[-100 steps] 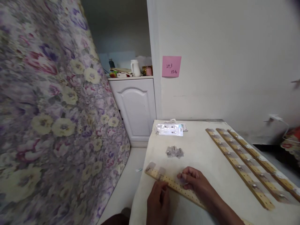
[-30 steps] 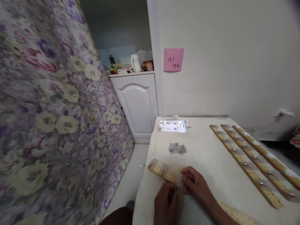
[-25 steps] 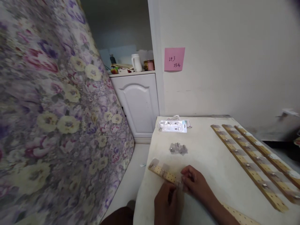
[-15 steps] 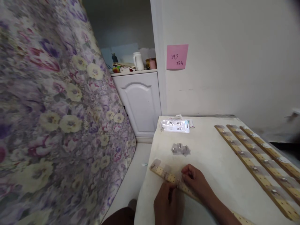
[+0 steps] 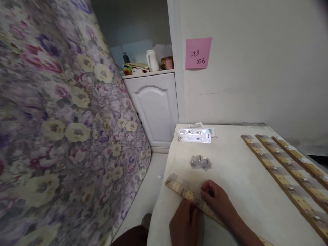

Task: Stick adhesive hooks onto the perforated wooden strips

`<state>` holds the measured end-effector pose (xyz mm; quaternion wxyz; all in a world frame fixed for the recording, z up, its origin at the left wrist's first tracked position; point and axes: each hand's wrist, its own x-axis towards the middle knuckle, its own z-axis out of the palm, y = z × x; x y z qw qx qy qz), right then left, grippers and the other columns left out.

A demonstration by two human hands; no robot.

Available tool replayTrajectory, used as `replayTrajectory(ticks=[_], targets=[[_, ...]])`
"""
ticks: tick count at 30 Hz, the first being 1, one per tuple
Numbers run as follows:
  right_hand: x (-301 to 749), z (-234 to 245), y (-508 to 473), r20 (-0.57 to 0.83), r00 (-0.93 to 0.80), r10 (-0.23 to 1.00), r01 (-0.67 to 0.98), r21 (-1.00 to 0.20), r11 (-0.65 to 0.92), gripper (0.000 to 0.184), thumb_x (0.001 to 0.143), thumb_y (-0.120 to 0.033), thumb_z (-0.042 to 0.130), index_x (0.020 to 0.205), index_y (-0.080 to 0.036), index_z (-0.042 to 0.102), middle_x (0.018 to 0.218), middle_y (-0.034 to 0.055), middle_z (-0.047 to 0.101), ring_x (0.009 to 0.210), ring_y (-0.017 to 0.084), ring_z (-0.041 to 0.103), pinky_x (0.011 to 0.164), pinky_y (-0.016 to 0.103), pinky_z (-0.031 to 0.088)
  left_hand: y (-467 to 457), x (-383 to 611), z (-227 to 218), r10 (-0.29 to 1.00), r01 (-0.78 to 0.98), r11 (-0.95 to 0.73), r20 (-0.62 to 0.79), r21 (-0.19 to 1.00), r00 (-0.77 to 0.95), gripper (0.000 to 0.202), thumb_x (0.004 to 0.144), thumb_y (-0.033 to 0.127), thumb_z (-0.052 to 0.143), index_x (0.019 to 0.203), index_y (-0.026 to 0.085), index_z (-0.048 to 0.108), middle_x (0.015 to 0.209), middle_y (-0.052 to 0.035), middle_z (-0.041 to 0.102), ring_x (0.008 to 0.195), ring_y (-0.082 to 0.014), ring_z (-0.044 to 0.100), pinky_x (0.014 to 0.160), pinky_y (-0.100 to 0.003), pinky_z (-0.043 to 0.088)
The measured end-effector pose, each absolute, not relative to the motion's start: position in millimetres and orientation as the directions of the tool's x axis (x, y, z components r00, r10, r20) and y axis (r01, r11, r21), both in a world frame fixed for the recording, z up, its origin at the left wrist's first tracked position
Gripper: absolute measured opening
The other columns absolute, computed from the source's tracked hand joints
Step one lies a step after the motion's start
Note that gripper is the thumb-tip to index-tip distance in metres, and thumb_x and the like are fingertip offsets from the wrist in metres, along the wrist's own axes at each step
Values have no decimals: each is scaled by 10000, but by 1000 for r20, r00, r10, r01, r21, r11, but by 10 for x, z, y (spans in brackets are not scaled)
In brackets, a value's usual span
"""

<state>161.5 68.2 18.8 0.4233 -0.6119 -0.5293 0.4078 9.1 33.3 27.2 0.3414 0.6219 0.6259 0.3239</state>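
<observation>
Left hand curls at 1 perforated wooden strip, right hand half-curled near its far edge, grips unclear; seating 1 clear tab seems underway, calling next for careful alignment.

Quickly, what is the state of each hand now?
Left hand: curled at the near edge of the wooden strip; whether it grips cannot be told.
Right hand: partly curled by the strip; whether it holds anything cannot be told.

A white table bears 4 perforated strips, packaging and small pieces.
</observation>
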Motion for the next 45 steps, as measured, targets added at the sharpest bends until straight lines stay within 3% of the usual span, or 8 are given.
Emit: replayTrajectory(ticks=[9, 28, 36, 45], targets=[[1620, 201, 690, -81, 95, 992, 369, -923, -111, 21, 707, -222, 536, 724, -211, 529, 649, -24, 565, 622, 146, 527, 607, 261, 394, 320, 88, 190, 998, 592, -59, 55, 804, 24, 151, 827, 274, 489, 881, 251, 628, 869, -26, 693, 818, -212, 621, 770, -306, 413], [1611, 211, 673, -106, 88, 991, 387, -913, -132, 9, 726, -211, 523, 734, -210, 527, 669, -16, 574, 635, 150, 539, 617, 259, 401, 345, 78, 129, 999, 643, -53, 43, 764, 32, 183, 870, 268, 447, 827, 239, 622, 890, -31, 662, 843, -208, 602, 744, -313, 401], [1614, 230, 670, -96, 82, 992, 424, -897, -122, 25, 740, -223, 503, 746, -204, 518, 673, -23, 567, 642, 147, 542, 620, 253, 400, 347, 67, 146, 995, 687, -94, 41, 720, 93, 230, 902, 234, 369, 889, 239, 599, 938, -30, 642, 892, -191, 590, 776, -318, 429], [1620, 242, 665, -102, 82, 991, 416, -901, -127, 15, 731, -212, 499, 734, -206, 513, 652, -29, 555, 632, 142, 534, 605, 246, 388, 318, 24, 58, 992, 689, -126, 103, 714, 75, 241, 911, 259, 367, 820, 225, 588, 847, -22, 615, 810, -183, 595, 737, -324, 439]])
